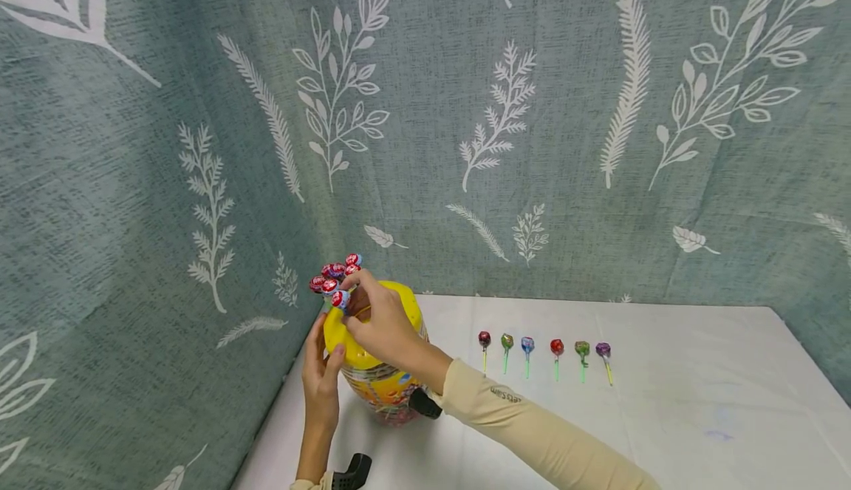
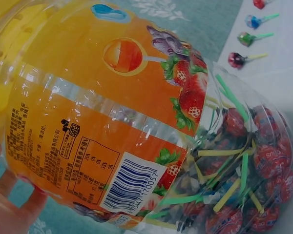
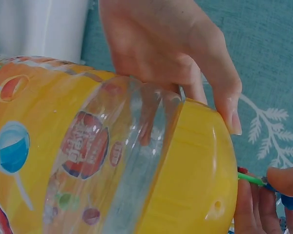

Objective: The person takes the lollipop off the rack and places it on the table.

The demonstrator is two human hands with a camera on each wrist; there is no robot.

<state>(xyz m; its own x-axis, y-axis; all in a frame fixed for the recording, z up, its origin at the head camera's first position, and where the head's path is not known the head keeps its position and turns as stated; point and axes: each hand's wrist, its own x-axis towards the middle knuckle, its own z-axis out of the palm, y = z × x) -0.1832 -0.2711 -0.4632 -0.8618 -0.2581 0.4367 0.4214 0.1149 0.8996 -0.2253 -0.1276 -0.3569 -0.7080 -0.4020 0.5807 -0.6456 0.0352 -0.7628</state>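
Note:
A plastic candy jar point(image 1: 382, 385) with a yellow lid point(image 1: 361, 357) stands at the left of the table, tilted in the wrist views. My left hand point(image 1: 322, 375) holds its side near the lid, thumb against the yellow edge in the right wrist view. Over the lid, my right hand point(image 1: 385, 327) pinches a lollipop point(image 3: 289, 201) with a green stick, the stick's end right at the lid. Several red-and-blue wrapped lollipops point(image 1: 330, 285) stick up at the lid's far left side. Through the jar's clear bottom, loose lollipops point(image 2: 224, 222) show.
Right of the jar, a row of several lollipops point(image 1: 557, 347) in mixed colours lies on the white table point(image 1: 665, 416), sticks toward me. A green leaf-patterned cloth point(image 1: 419, 120) hangs behind and to the left, close to the jar.

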